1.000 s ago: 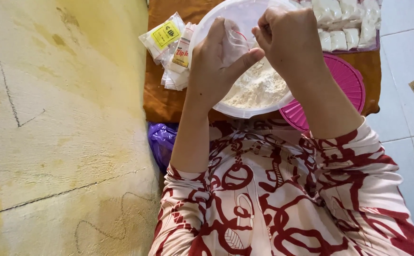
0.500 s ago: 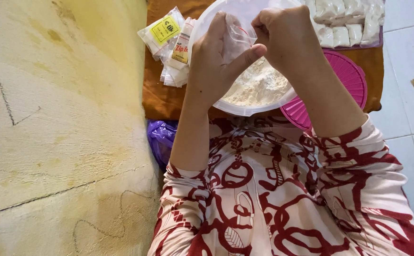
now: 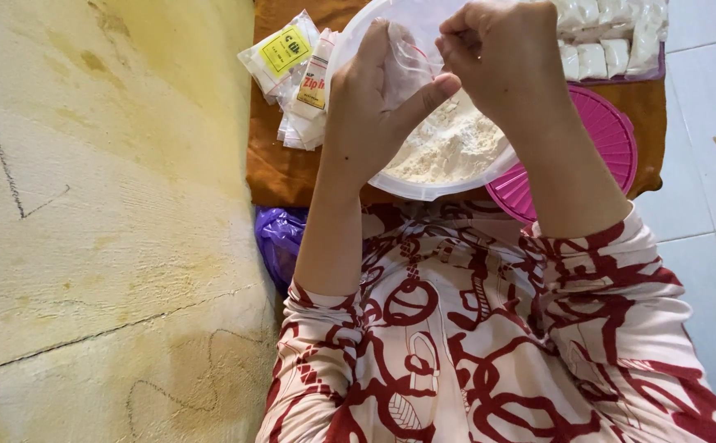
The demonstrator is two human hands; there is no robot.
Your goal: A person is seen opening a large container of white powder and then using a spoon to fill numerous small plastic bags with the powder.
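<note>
Brown mat (image 3: 280, 168): one flour bowl (image 3: 423, 184), two hands — left hand (image 3: 370, 115), right hand (image 3: 510, 61) — on one clear bag (image 3: 407, 70).

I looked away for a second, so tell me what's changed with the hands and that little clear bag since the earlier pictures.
Very little. Both hands stay over the white bowl of flour: the left hand still holds the small clear bag, and the right hand keeps its fingers pinched at the bag's mouth. Nothing was let go. The packets, pink lid and brown cloth lie as before.
</note>
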